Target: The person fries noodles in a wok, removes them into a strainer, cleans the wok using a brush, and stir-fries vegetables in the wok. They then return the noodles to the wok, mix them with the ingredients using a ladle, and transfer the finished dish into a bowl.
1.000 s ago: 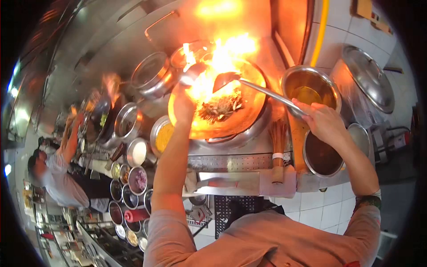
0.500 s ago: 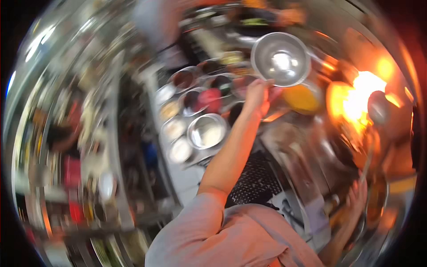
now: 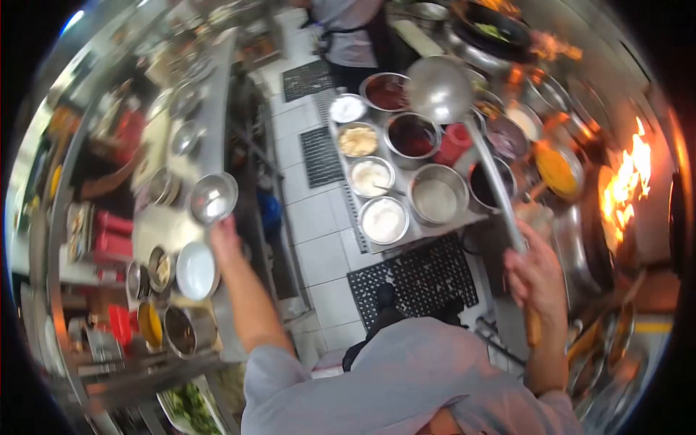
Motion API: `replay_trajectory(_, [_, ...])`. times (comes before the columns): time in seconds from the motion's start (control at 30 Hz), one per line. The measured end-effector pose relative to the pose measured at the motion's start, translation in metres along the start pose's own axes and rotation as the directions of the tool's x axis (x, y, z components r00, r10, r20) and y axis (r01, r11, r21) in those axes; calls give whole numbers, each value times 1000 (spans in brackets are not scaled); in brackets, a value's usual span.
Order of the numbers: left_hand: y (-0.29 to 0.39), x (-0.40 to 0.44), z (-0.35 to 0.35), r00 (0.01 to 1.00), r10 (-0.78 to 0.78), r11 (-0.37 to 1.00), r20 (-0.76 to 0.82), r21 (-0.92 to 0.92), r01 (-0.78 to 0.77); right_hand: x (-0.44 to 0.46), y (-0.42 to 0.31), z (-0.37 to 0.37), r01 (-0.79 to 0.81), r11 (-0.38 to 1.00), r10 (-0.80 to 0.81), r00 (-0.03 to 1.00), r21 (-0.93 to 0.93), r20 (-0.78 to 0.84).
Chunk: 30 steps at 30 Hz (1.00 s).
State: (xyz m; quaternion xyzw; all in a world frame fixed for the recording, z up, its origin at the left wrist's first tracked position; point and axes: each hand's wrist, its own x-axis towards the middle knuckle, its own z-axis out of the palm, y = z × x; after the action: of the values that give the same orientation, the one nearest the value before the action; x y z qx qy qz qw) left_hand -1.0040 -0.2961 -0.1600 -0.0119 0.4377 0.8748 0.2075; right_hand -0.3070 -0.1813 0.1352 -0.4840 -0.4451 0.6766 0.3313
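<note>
My left hand [image 3: 227,239] is stretched out to the left counter, its fingers closed on the rim of a small metal bowl [image 3: 214,198]. Just below that bowl sits a white bowl [image 3: 197,271]. On the right, my right hand [image 3: 535,272] grips the long handle of a ladle [image 3: 440,90], whose round head hangs over the seasoning containers. Under and beside the ladle are a pot of dark red sauce [image 3: 412,135], a pot of pale liquid [image 3: 437,193] and bowls of white powder [image 3: 384,220].
Flames [image 3: 628,185] rise from the wok at the right. A co-worker [image 3: 351,36] stands at the top, near another wok [image 3: 491,32]. Black perforated mats [image 3: 413,283] lie on the tiled floor. Another person's arm [image 3: 109,181] shows beyond the left counter.
The view has turned away from the burning wok toward the left counter. My left hand has carried the metal bowl there. My right hand has brought the ladle from the wok over the containers.
</note>
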Motion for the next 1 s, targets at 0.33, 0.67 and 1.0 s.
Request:
replay_trajectory(0.33, [61, -114, 56, 983, -99, 992, 154, 99, 84, 83, 67, 49, 51, 740, -70, 998, -670, -1])
replay_trajectory(0.67, [71, -189, 36, 984, -128, 976, 126, 194, 102, 99, 60, 56, -87, 738, 67, 996, -669, -56])
replay_trajectory(1.0, [67, -226, 72, 971, -106, 962, 212, 268, 46, 95, 43, 37, -242, 959, 233, 970, 150, 76])
